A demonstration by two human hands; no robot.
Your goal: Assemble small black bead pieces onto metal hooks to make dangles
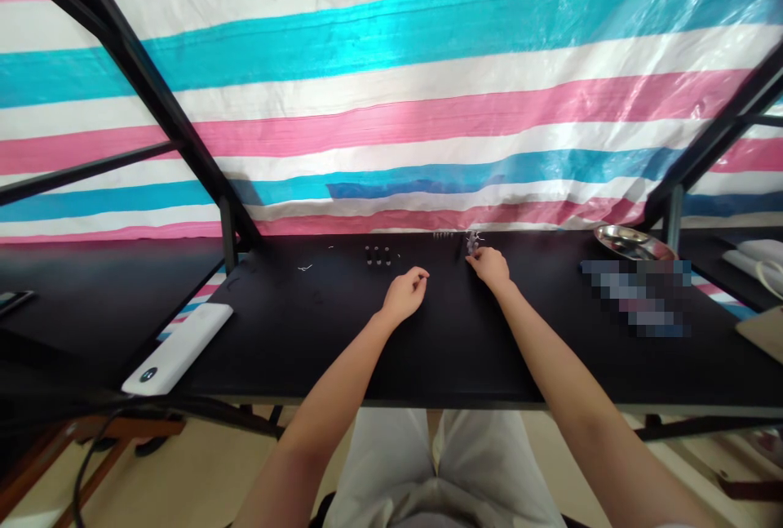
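Note:
My left hand (404,296) rests over the middle of the black table, its fingers curled in towards the thumb; anything between them is too small to make out. To its left stand several small dark cylindrical pieces with pale ends (378,255), in a short row. My right hand (492,268) reaches farther back, thumb and fingers brought together at the near edge of a little cluster of small greyish parts (472,242). Whatever those fingertips pinch is hidden. Just left of that cluster, a row of tiny pale pieces (444,235) lines the table's back edge.
A white power bank (179,350) lies at the table's left end. Thin white scraps (305,268) lie left of the dark pieces. At the back right sits a shiny metal dish (636,244), with a blurred-out item (639,297) before it. Black frame posts (227,232) flank the striped sheet (428,120).

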